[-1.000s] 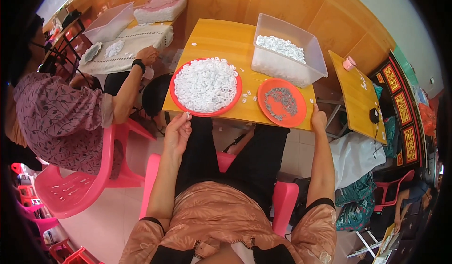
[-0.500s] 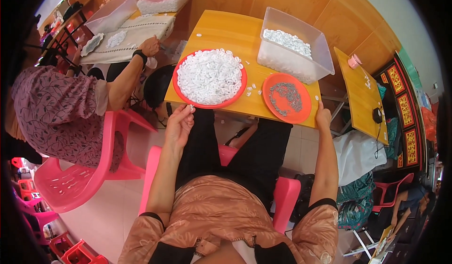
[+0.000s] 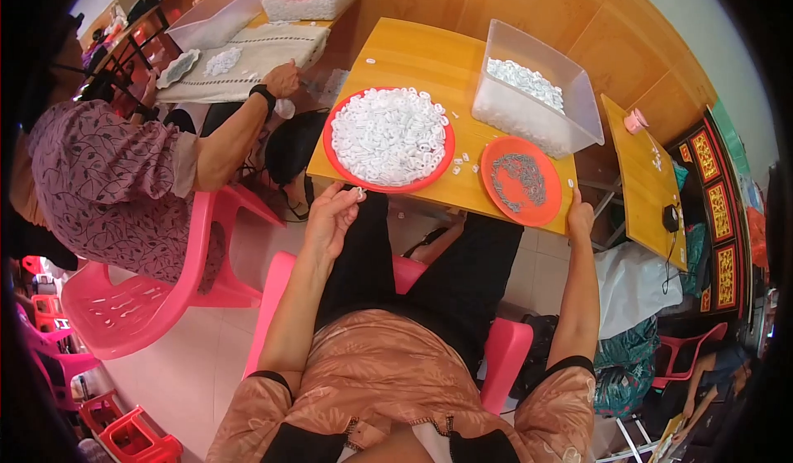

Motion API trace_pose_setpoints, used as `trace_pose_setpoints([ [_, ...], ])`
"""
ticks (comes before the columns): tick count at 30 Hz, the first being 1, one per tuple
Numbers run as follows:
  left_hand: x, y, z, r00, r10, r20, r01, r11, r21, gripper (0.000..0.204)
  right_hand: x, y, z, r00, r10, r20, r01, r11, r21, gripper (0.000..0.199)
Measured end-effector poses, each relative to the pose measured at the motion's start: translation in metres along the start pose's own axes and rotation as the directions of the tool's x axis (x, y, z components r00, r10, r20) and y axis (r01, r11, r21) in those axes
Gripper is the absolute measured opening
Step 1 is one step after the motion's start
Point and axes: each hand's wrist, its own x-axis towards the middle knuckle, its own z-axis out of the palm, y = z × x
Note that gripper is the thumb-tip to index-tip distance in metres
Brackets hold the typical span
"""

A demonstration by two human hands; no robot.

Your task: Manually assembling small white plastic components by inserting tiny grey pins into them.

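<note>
My left hand (image 3: 332, 213) is just off the table's near edge, below a red round tray (image 3: 329, 151) heaped with small white plastic pieces (image 3: 388, 137). Its thumb and forefinger pinch one small white plastic piece (image 3: 361, 194). At the table's right edge, my right hand (image 3: 581, 218) grips the yellow wooden table (image 3: 421, 43), with its lower fingers hidden. A loose white piece lies by its fingertip. Beside that hand sits an orange-red plate (image 3: 548, 212) with small grey metal pieces (image 3: 520, 180), too small to name.
A clear plastic bin (image 3: 580, 75) of white pieces stands at the table's far right. Several loose white pieces lie between tray and plate. At left, another person (image 3: 124, 190) sits on a pink chair (image 3: 124, 306) by a cloth-covered table (image 3: 281, 48). A smaller yellow table (image 3: 640, 166) stands at right.
The whole view has shifted, so the tables and trays appear farther right. My left hand still pinches the white piece, its fingers slightly more spread. My right hand stays at the table edge.
</note>
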Motion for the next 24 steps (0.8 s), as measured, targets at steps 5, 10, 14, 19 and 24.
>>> trace_pose_setpoints([
  [5,0.003,0.006,0.001,1.0,-0.013,0.014,0.013,1.0,0.026,0.042,0.001,0.001,0.003,1.0,0.0,-0.001,0.0,1.0,-0.017,0.07],
  [10,0.005,0.007,0.0,0.999,-0.039,0.015,0.038,0.998,0.056,0.045,0.001,0.005,0.005,0.999,-0.044,-0.021,0.044,0.999,-0.014,0.07],
  [14,0.008,0.008,-0.002,0.999,-0.051,0.013,0.05,0.998,0.045,0.048,0.0,0.007,0.004,0.996,-0.086,-0.037,0.086,0.996,-0.01,0.071],
  [19,0.013,0.007,-0.007,0.999,-0.025,0.043,0.024,0.999,0.028,0.054,-0.003,0.003,0.005,0.998,-0.059,0.0,0.059,0.998,0.013,0.075],
  [24,0.01,0.01,-0.011,0.999,-0.043,0.026,0.042,0.999,0.023,0.053,0.001,0.004,0.014,0.994,-0.096,-0.061,0.099,0.993,0.058,0.071],
])
